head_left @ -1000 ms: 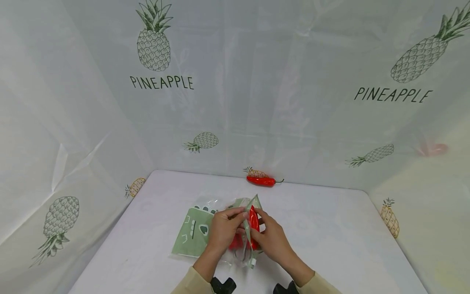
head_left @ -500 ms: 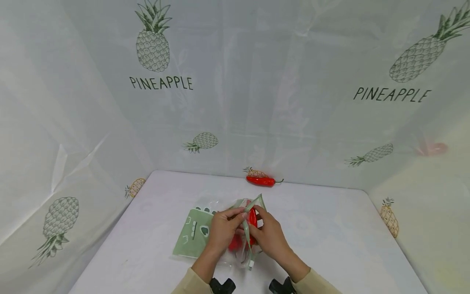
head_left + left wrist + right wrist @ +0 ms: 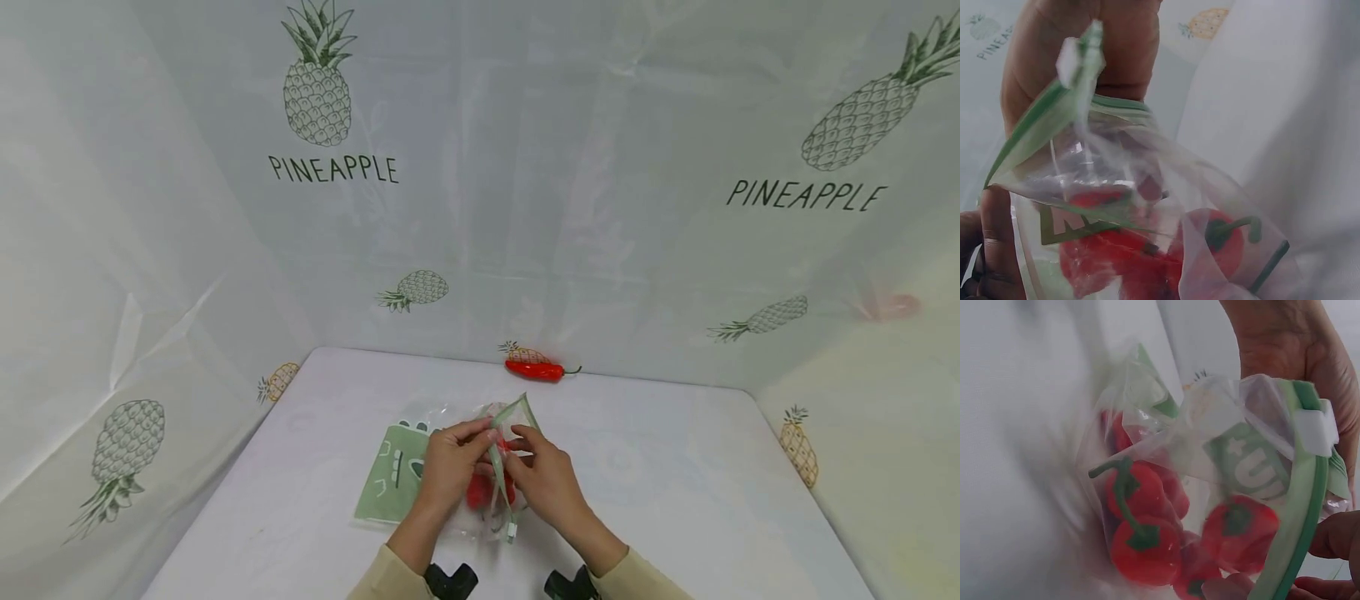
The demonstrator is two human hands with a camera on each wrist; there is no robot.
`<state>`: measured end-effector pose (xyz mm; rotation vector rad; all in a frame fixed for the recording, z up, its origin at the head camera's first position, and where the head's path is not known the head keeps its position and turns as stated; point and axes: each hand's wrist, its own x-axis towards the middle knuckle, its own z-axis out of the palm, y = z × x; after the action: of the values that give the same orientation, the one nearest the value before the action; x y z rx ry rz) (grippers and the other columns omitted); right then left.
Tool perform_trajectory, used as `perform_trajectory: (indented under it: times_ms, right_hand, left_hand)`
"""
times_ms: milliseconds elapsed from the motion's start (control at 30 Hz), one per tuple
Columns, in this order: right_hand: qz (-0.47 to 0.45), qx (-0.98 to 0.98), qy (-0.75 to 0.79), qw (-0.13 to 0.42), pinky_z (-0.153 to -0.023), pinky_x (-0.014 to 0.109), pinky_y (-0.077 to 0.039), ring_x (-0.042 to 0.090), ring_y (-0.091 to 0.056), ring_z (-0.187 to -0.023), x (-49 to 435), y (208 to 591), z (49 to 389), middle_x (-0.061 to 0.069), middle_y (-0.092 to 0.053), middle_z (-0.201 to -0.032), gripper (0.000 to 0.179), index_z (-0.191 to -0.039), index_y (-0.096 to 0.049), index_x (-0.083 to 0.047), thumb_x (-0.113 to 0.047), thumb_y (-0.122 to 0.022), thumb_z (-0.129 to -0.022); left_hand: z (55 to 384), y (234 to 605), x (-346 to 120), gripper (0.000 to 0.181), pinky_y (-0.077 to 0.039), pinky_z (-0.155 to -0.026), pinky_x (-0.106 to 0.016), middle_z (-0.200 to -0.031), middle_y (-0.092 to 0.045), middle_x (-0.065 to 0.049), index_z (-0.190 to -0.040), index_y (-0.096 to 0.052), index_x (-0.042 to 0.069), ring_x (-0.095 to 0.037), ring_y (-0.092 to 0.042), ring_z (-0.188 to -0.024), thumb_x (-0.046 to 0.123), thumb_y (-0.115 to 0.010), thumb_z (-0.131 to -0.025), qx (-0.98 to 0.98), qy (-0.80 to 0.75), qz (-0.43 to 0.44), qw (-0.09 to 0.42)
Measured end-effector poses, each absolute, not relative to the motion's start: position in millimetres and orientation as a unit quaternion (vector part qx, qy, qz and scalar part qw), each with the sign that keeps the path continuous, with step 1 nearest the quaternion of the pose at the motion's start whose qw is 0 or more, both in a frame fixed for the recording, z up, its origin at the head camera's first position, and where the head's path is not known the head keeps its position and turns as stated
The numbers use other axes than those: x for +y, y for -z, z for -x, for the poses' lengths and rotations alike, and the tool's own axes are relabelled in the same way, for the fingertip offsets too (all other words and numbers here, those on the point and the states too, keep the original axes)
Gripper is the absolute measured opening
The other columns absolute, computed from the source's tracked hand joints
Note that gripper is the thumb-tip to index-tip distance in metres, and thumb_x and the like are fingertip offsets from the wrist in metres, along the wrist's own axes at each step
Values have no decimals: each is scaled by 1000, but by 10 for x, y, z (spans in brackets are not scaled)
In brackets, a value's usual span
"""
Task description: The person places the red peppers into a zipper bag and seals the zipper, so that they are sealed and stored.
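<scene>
Between both hands is a clear zip bag (image 3: 1194, 450) with a green strip along its mouth and a white slider (image 3: 1316, 432). Several red peppers (image 3: 1145, 559) with green stems lie inside it. My left hand (image 3: 450, 467) pinches the green strip. At the open mouth, the bent fingers of my right hand (image 3: 546, 475) hold a red chili pepper (image 3: 503, 447), most of which is hidden by the bag and fingers. To the left, partly under the left hand, lies a green cartoon-face panel (image 3: 386, 487) in clear plastic.
One more red chili pepper (image 3: 534, 370) lies at the back edge of the white table (image 3: 675, 483). A pale curtain with pineapple prints (image 3: 555, 208) hangs behind and at the sides. Black wrist mounts (image 3: 452, 582) show below the sleeves.
The chili pepper that stood upright in the right hand has gone down into the bag mouth. The right hand has shifted slightly left with it; the left still pinches the strip.
</scene>
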<state>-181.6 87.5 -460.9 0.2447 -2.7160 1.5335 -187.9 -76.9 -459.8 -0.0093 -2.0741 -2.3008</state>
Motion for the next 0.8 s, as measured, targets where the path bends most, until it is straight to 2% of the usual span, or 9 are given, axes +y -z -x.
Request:
perform_trajectory:
  times_ms: [233, 367, 800]
  right_hand:
    - [-83, -880, -466, 45, -82, 43, -66, 27, -75, -103, 921, 4622, 1812, 11, -76, -119, 37, -135, -67, -5, -19, -70, -101]
    - [-77, -882, -460, 73, -88, 47, -64, 24, -74, -104, 983, 4628, 1856, 9, -76, -118, 38, -136, -66, -6, -19, -71, -101]
    - [-61, -874, -472, 101, -95, 48, -63, 28, -73, -114, 1212, 4521, 2053, 11, -73, -127, 48, -143, -62, -10, -19, -76, -98]
  left_hand:
    - [1884, 4613, -792, 30, -64, -60, -25, -97, -75, -17, -125, -75, -2, -13, -70, -68, 10, -77, -97, -675, 737, -6, 24]
    - [1879, 4624, -795, 31, -64, -59, -26, -96, -75, -17, -125, -75, -3, -12, -69, -68, 11, -77, -97, -677, 736, -4, 23]
    - [1873, 4697, -799, 32, -64, -60, -24, -97, -78, -17, -126, -75, 0, -9, -70, -67, 15, -77, -97, -689, 724, -6, 19]
